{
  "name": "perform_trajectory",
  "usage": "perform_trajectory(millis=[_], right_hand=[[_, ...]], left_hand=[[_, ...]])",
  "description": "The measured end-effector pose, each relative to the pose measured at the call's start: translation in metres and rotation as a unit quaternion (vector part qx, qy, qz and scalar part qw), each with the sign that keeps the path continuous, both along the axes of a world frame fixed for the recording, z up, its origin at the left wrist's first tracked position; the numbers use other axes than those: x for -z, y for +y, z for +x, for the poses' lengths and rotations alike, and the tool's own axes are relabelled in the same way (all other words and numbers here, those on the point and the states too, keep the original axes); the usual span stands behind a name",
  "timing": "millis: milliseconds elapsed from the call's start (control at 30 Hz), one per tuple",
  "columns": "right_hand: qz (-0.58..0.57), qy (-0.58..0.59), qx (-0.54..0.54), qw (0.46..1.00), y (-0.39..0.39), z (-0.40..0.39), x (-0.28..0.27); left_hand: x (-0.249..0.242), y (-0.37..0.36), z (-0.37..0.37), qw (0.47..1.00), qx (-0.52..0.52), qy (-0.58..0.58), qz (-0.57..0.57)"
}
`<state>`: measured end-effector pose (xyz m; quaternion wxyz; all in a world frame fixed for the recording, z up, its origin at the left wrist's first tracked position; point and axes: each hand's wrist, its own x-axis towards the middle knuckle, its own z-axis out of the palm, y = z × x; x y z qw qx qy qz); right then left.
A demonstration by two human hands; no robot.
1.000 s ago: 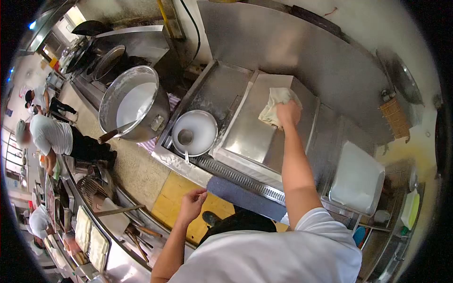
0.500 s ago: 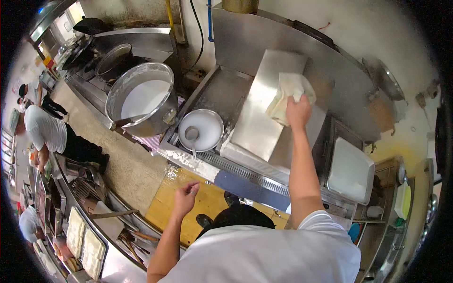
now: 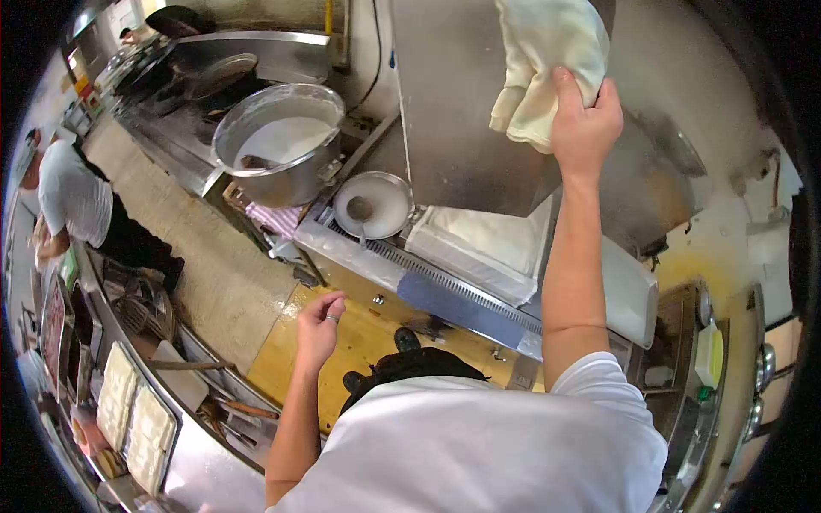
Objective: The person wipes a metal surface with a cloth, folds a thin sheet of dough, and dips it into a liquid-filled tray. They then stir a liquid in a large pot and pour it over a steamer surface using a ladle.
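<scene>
My right hand (image 3: 586, 128) grips a cream-coloured cloth (image 3: 547, 51) at the top edge of a large metal lid (image 3: 462, 111). The lid stands tilted up over the steel cooking station, and the cloth hides where it is held. Below it, a tray lined with white cloth (image 3: 492, 235) shows in the opening; what lies under the fabric I cannot make out. My left hand (image 3: 318, 329), with a ring on one finger, hangs in the air in front of the counter, its fingers curled loosely around nothing.
A round pan of white liquid (image 3: 389, 201) with a ladle (image 3: 360, 208) sits left of the lined tray. Farther left stands a big pot of white liquid (image 3: 291, 141). A co-worker (image 3: 77, 192) bends over the left counter, where a tray of white slabs (image 3: 150, 436) lies.
The lid has come up from lying on the station, raised by my right hand with the cloth, uncovering the lined tray. My left hand's fingers have curled in more.
</scene>
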<state>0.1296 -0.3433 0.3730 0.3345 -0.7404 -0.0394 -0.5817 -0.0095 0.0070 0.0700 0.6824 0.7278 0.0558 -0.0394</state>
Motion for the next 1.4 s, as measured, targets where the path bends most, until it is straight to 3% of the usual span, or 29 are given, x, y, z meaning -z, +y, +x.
perform_trajectory(millis=[200, 400, 500, 667, 967, 1200, 1400], right_hand=[[-0.074, 0.035, -0.105, 0.991, 0.113, -0.034, 0.007], [-0.23, 0.011, -0.287, 0.93, 0.247, -0.062, 0.041], [-0.258, -0.006, -0.417, 0.872, 0.328, -0.087, 0.06], [-0.324, -0.026, -0.558, 0.764, 0.453, -0.126, 0.112], [-0.397, 0.01, -0.742, 0.541, 0.62, -0.259, 0.225], [-0.436, 0.088, -0.803, 0.396, 0.687, -0.367, 0.281], [-0.525, 0.162, -0.776, 0.309, 0.724, -0.43, 0.297]], left_hand=[[-0.017, 0.059, -0.057, 0.985, -0.146, -0.042, -0.081], [-0.042, 0.121, -0.151, 0.934, -0.341, -0.077, -0.07], [-0.057, 0.141, -0.203, 0.902, -0.424, -0.073, -0.043], [-0.031, 0.158, -0.282, 0.82, -0.566, -0.078, -0.024], [-0.002, 0.13, -0.377, 0.625, -0.776, -0.042, -0.078], [-0.011, 0.104, -0.402, 0.484, -0.874, -0.011, -0.028], [-0.009, 0.08, -0.384, 0.397, -0.917, 0.03, -0.022]])
